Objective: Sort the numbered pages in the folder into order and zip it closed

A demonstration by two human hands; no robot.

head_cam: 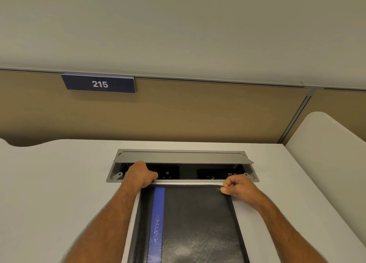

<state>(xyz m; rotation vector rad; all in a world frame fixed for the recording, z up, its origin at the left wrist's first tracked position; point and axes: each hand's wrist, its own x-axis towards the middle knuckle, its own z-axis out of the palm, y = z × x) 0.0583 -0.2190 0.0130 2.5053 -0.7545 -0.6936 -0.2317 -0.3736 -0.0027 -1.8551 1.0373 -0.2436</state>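
closed black folder (198, 223); left hand (139, 175) and right hand (238, 185) pinch its far corners.

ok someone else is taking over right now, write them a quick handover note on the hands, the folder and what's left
Left hand: curled at the folder's far left corner, apparently pinching the zipper pull; the pull itself is barely visible.
Right hand: grip pinching the far right corner, steadying it.
Black folder with blue stripe: lies shut on the white desk, just in front of the open cable tray.
Done: folder closed, no pages showing, so sorting seems finished.
Left: run the zip closed; how far round it already goes cannot be told.
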